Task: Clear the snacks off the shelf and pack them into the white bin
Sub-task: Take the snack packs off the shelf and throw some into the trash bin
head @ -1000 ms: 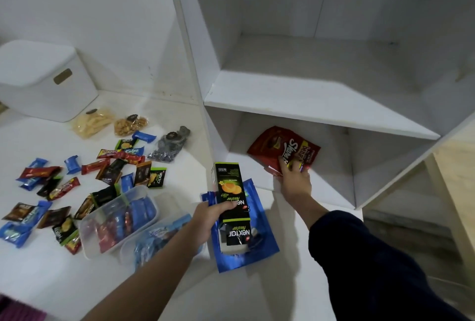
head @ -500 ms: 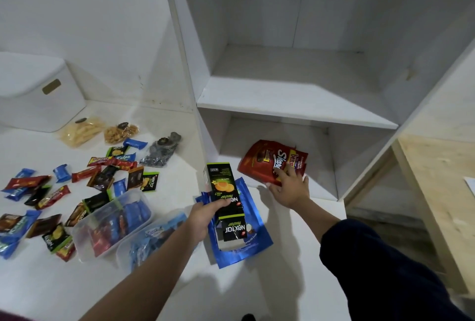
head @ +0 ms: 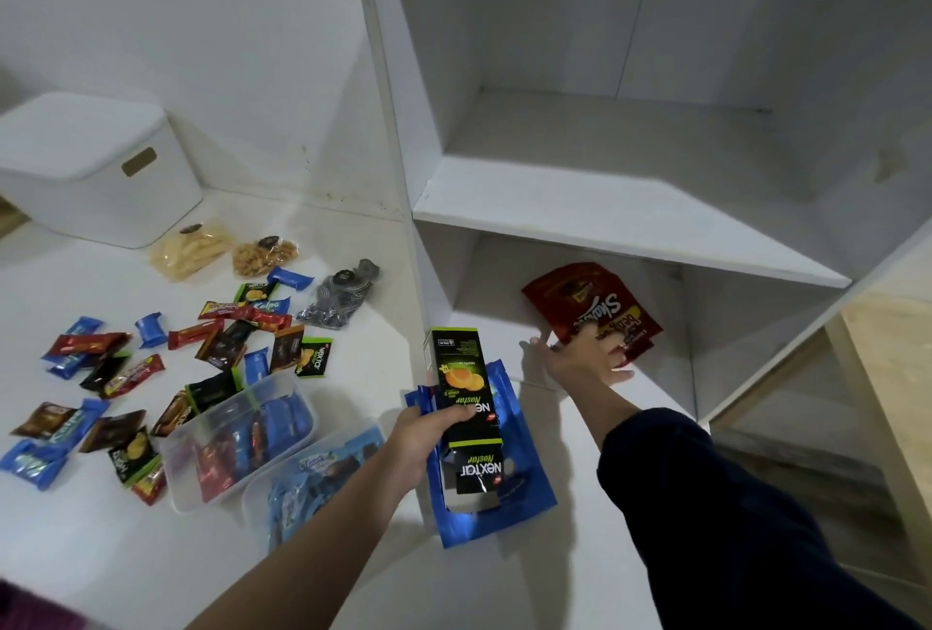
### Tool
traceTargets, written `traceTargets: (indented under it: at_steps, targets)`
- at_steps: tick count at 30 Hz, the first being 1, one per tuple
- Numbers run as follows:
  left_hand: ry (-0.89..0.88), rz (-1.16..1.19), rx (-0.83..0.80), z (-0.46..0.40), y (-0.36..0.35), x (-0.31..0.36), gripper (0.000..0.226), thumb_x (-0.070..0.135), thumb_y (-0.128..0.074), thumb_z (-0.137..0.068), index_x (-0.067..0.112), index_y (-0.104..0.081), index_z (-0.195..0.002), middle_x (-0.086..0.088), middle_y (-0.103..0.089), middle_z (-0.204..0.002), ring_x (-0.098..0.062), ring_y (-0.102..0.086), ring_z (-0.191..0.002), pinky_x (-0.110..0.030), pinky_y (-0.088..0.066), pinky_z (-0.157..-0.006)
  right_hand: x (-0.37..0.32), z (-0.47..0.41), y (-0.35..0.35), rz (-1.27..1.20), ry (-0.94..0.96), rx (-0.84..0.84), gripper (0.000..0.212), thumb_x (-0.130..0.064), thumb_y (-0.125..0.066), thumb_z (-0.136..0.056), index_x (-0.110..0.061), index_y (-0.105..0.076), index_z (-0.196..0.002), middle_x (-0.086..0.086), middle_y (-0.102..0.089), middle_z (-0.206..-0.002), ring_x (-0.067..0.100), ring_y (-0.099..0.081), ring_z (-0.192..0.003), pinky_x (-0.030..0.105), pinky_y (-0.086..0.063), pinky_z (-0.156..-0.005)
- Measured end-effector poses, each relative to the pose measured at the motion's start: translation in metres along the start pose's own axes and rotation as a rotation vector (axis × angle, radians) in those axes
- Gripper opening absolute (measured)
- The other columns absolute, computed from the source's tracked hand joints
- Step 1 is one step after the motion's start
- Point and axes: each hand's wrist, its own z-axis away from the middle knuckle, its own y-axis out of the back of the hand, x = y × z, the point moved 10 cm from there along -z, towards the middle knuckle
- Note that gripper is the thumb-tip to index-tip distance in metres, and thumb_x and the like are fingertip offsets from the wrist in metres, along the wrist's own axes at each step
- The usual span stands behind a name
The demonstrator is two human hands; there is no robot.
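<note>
Gripping the black Nextar box (head: 466,392) and blue pouch (head: 497,503) together, my left hand (head: 421,438) holds them above the white floor. My right hand (head: 580,359) reaches into the lower shelf compartment (head: 731,327), fingers spread on the red snack bag (head: 595,306). I see the white bin (head: 96,170) far left, lid on.

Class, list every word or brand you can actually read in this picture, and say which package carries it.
"NEXTAR Nastar": black box held by the left hand, printed twice.
"NEXTAR": small black-green packet.
"Kalpa": blue wrapper.
Red pouch under the right hand: large script, not surely legible.
The other wrappers: too small or blurred.
</note>
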Motion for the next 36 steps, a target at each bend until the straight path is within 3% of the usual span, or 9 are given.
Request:
traceTargets:
  at_steps: [5, 8, 15, 19, 22, 26, 29, 33, 36]
  targets:
    - [0.001, 0.012, -0.009, -0.001, -0.002, 0.000, 0.034, 0.012, -0.078, -0.073, 0.006, -0.061, -0.102, -0.013, -0.072, -0.091, -0.026, -0.070, -0.080, -0.029, -0.052, -0.057, 0.005, 0.008, 0.006, -0.090, 0.078, 0.131, 0.057, -0.047, -0.060, -0.074, -0.019, -0.040, -0.119, 0.018, -0.029, -0.137, 0.042, -0.034, -0.121, 0.052, -0.036, -0.099]
    - [0.005, 0.027, -0.019, 0.000, -0.002, -0.001, 0.032, 0.012, -0.078, -0.073, 0.006, -0.061, -0.099, -0.016, -0.072, -0.094, -0.029, -0.070, -0.085, -0.033, -0.054, -0.064, 0.013, 0.020, 0.008, -0.112, 0.187, 0.156, 0.051, -0.050, -0.060, -0.072, -0.021, -0.044, -0.112, 0.018, -0.030, -0.139, 0.042, -0.038, -0.115, 0.049, -0.045, -0.090]
    - [0.000, 0.073, -0.078, 0.013, -0.003, -0.008, 0.030, 0.011, -0.078, -0.074, 0.007, -0.064, -0.100, -0.018, -0.073, -0.097, -0.031, -0.071, -0.086, -0.037, -0.057, -0.069, 0.054, 0.075, 0.007, -0.362, 0.326, 0.099, 0.057, -0.054, -0.072, -0.063, -0.026, -0.057, -0.111, 0.010, -0.042, -0.134, 0.035, -0.049, -0.115, 0.042, -0.047, -0.096]
    - [-0.041, 0.060, -0.075, 0.025, -0.002, -0.011, 0.035, 0.013, -0.079, -0.072, 0.007, -0.063, -0.103, -0.016, -0.072, -0.098, -0.028, -0.070, -0.086, -0.033, -0.055, -0.064, 0.074, 0.102, 0.011, -0.726, 0.266, 0.021, 0.043, -0.045, -0.075, -0.059, -0.033, -0.055, -0.095, 0.003, -0.058, -0.113, 0.016, -0.063, -0.093, 0.033, -0.054, -0.082]
    - [-0.078, 0.050, -0.067, 0.036, 0.000, -0.009, 0.040, 0.014, -0.080, -0.071, 0.007, -0.061, -0.106, -0.015, -0.072, -0.098, -0.026, -0.070, -0.085, -0.029, -0.053, -0.059, 0.075, 0.123, 0.017, -0.847, 0.259, -0.010, 0.038, -0.037, -0.066, -0.063, -0.025, -0.057, -0.099, 0.005, -0.062, -0.114, 0.015, -0.062, -0.094, 0.024, -0.050, -0.073]
    - [-0.103, 0.051, -0.062, 0.044, 0.006, -0.012, 0.056, 0.019, -0.085, -0.065, 0.007, -0.057, -0.112, -0.014, -0.072, -0.100, -0.028, -0.071, -0.086, -0.031, -0.055, -0.062, 0.073, 0.147, 0.015, -0.989, 0.253, -0.058, 0.019, -0.021, -0.065, -0.083, -0.029, -0.057, -0.098, 0.001, -0.060, -0.115, 0.023, -0.061, -0.104, 0.043, -0.058, -0.081]
    - [-0.141, 0.057, -0.080, 0.051, 0.010, -0.011, 0.052, 0.018, -0.083, -0.067, 0.008, -0.059, -0.112, -0.013, -0.073, -0.097, -0.026, -0.072, -0.082, -0.030, -0.055, -0.060, 0.070, 0.164, 0.015, -1.040, 0.248, -0.062, 0.017, -0.030, -0.064, -0.079, -0.035, -0.059, -0.094, 0.000, -0.063, -0.109, 0.025, -0.063, -0.102, 0.049, -0.057, -0.082]
    - [-0.179, 0.099, -0.120, 0.068, 0.021, -0.006, 0.040, 0.014, -0.079, -0.072, 0.008, -0.063, -0.108, -0.013, -0.073, -0.095, -0.026, -0.071, -0.080, -0.031, -0.056, -0.062, 0.058, 0.193, 0.016, -1.066, 0.272, -0.064, 0.013, -0.022, -0.062, -0.086, -0.030, -0.059, -0.096, 0.000, -0.064, -0.105, 0.023, -0.064, -0.098, 0.050, -0.056, -0.081]
    - [-0.194, 0.156, -0.135, 0.082, 0.046, -0.002, 0.045, 0.014, -0.081, -0.070, 0.007, -0.063, -0.111, -0.015, -0.074, -0.097, -0.030, -0.072, -0.083, -0.038, -0.058, -0.067, 0.038, 0.219, 0.014, -1.047, 0.312, -0.082, 0.015, -0.031, -0.063, -0.080, -0.033, -0.060, -0.094, 0.001, -0.065, -0.103, 0.026, -0.066, -0.095, 0.047, -0.057, -0.080]
